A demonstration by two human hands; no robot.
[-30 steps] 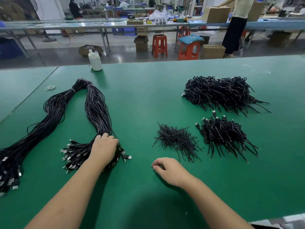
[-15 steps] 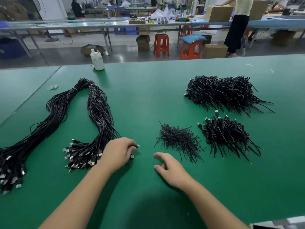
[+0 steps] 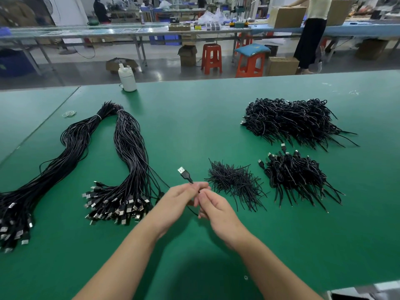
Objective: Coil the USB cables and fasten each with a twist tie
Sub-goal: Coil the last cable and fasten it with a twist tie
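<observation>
Head view looks down on a green table (image 3: 194, 126) with both hands raised just above it, close together near the middle. Left hand (image 3: 179, 200) has its fingers curled and pinches one cable (image 3: 185, 175) just below its plug; the USB plug sticks up and away from the fingertips, its metal end pointing to the upper left. Right hand (image 3: 213, 205) sits just beside the left, fingers curled inward and touching the same cable, and a short loop of that cable shows below, between the two hands.

Left of the hands lies a long bundle (image 3: 127, 161) of straight cables, its plugs fanned out near the left forearm. It is bound at its far end, where it meets a second bundle (image 3: 54, 167) that runs off to the left edge. A few loose rubber bands (image 3: 69, 113) lie beyond them.

Right of the hands, just beside the fingertips, is a small heap of twist ties (image 3: 236, 184). Further right is a pile of coiled cables (image 3: 298, 178), and behind it a bigger pile (image 3: 294, 122), each with loose ends trailing to the right.

A white bottle (image 3: 127, 77) stands at the table's far edge. Beyond the table are orange stools (image 3: 211, 58), cardboard boxes, long benches and a standing person (image 3: 311, 33) at a box
</observation>
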